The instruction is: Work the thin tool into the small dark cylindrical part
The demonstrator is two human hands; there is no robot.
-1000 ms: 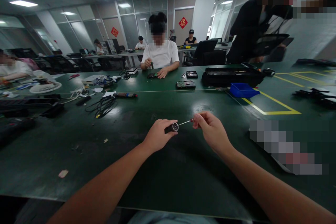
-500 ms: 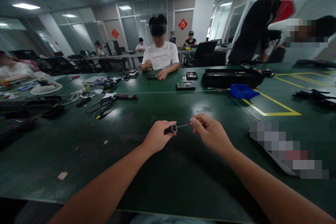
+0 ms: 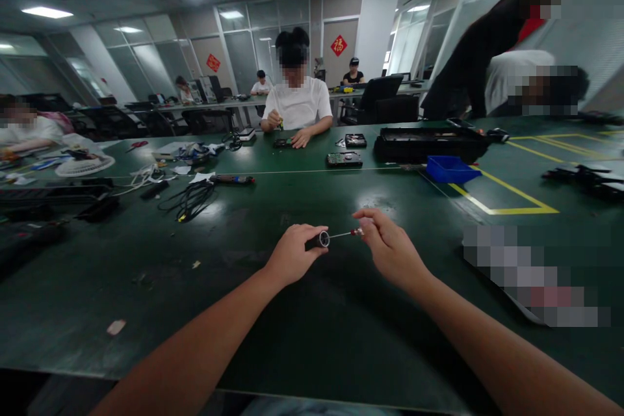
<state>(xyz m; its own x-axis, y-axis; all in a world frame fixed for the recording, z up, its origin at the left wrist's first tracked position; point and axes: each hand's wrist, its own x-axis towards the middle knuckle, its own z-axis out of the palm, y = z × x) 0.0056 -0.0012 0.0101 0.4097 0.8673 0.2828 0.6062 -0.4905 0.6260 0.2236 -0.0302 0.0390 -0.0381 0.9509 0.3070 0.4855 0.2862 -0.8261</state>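
Note:
A short black cylindrical part (image 3: 314, 242) with a pale ring at its open end is gripped in my left hand (image 3: 291, 253), fingers on top and thumb below. My right hand (image 3: 392, 246) holds a screwdriver (image 3: 355, 232) with a red collar and a thin metal shaft. The shaft points left and its tip reaches into the ringed end; the exact contact inside is hidden. Most of the screwdriver's handle is covered by my right fingers, with the index finger raised off it. Both hands are above the green table (image 3: 273, 344).
Across the table a person in a white shirt (image 3: 297, 104) works on a small device. Hard drives (image 3: 344, 160), a blue bin (image 3: 451, 169) and a long black casing (image 3: 431, 143) lie ahead. Black cables (image 3: 192, 198) are at left, a blurred-out object (image 3: 526, 279) at right.
My right hand's fingers have shifted around the screwdriver, with the index finger now lifted. My left hand keeps its hold. At right, the people in the background have moved.

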